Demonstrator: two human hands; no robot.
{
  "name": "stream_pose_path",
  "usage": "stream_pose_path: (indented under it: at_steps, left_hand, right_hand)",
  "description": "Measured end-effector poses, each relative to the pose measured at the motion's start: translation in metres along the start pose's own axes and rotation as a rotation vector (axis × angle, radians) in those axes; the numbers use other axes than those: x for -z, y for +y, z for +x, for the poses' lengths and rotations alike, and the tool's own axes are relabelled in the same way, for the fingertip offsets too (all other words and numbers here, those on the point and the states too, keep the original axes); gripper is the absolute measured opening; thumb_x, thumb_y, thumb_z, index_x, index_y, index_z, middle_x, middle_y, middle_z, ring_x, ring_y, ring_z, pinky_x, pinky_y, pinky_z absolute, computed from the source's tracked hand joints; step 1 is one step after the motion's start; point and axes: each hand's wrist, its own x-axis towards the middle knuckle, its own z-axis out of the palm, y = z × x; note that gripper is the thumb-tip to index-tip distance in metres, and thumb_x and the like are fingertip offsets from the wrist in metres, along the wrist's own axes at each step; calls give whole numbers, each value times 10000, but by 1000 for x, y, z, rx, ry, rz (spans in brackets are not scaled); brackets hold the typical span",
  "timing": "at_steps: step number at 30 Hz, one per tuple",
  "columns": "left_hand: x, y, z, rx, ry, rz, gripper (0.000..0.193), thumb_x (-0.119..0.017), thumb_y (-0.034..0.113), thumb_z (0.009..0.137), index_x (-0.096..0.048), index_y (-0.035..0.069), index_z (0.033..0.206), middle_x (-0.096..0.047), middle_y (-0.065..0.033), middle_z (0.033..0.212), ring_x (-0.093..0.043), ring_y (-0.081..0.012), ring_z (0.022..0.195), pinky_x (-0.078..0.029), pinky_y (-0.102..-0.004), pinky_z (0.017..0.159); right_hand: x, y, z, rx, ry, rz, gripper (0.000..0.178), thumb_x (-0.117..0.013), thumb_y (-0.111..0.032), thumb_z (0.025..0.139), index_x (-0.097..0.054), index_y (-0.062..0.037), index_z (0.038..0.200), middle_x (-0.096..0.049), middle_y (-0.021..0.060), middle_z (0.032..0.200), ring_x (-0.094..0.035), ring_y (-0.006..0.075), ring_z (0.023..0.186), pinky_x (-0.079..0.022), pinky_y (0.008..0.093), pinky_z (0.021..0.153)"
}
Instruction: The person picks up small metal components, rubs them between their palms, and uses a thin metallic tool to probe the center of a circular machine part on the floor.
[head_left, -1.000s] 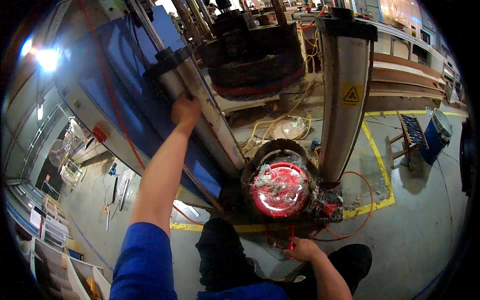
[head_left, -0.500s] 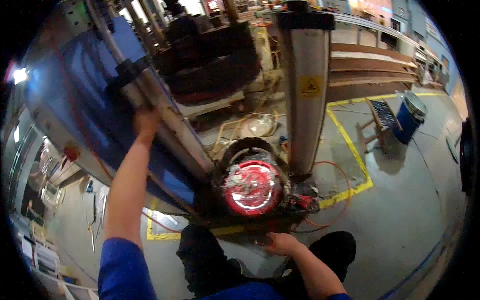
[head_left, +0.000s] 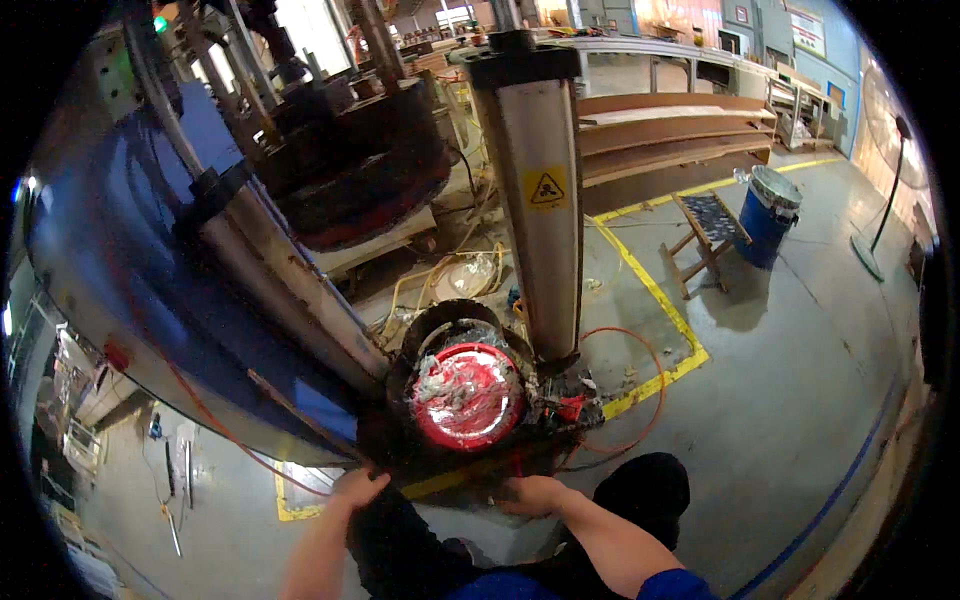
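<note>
A round red pail-like piece [head_left: 468, 396], its top smeared with greyish-white paste, sits low between two metal columns. A dark curved collar [head_left: 448, 316] stands around its far side. My left hand [head_left: 360, 488] is by my left knee, beside the near edge of the dark base; blur and angle hide whether its fingers hold anything. In front of the base, my right hand [head_left: 535, 495] has its fingers curled round something dark that I cannot make out. Both hands are apart from the red piece.
The right column [head_left: 540, 220] bears a yellow warning label; the left column [head_left: 300, 280] leans beside a blue machine panel [head_left: 120, 220]. An orange hose [head_left: 662, 375] loops over yellow floor tape. A folding stool [head_left: 712, 222] and a blue drum [head_left: 766, 225] stand at right.
My left hand has come down from the left column to beside my knee. My right hand stays low in front of the base. The view has shifted, so the machine appears further left.
</note>
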Motion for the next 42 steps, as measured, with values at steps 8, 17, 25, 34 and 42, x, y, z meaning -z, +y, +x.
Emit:
stream_pose_path:
  at_steps: [8,17,25,34,42]
  left_hand:
    - [-2,34,-2,89,-238,96,544,-455,473,967,-732,45,1158,-675,-234,1249,-628,-422,1185,-480,-492,1051]
    - [-13,29,4,96,-190,-31,477,-485,436,953,-742,82,1143,-692,-192,1239,-631,-383,1187,-487,-476,1033]
    - [-17,4,-6,97,-93,-220,515,-576,493,925,-719,98,1222,-698,-171,1242,-638,-362,1182,-486,-443,1031]
    - [-20,-4,-2,132,-58,-243,545,-612,492,918,-683,86,1273,-695,-179,1247,-643,-363,1172,-496,-426,1018]
    - [-7,21,-7,116,-55,-202,579,-634,505,906,-678,62,1277,-713,-176,1208,-654,-339,1159,-503,-417,1006]
  right_hand:
    - [16,-6,-12,-48,26,-90,636,-674,-565,881,-606,-86,1294,-720,226,1070,-681,429,995,-531,495,878]
    - [11,-2,-25,-144,8,-90,636,-710,-537,869,-611,-102,1323,-721,227,1082,-688,411,1008,-531,491,881]
    - [13,-7,-20,-161,36,-52,644,-737,-521,852,-622,-81,1308,-728,199,1101,-681,401,1045,-527,466,914]
    - [9,-4,-5,-175,-35,-4,586,-737,-506,851,-650,-86,1251,-725,208,1060,-685,397,1004,-528,472,867]
    - [5,10,-7,-150,-19,-44,741,-687,-610,858,-612,21,1238,-709,267,1101,-674,425,1059,-530,500,915]
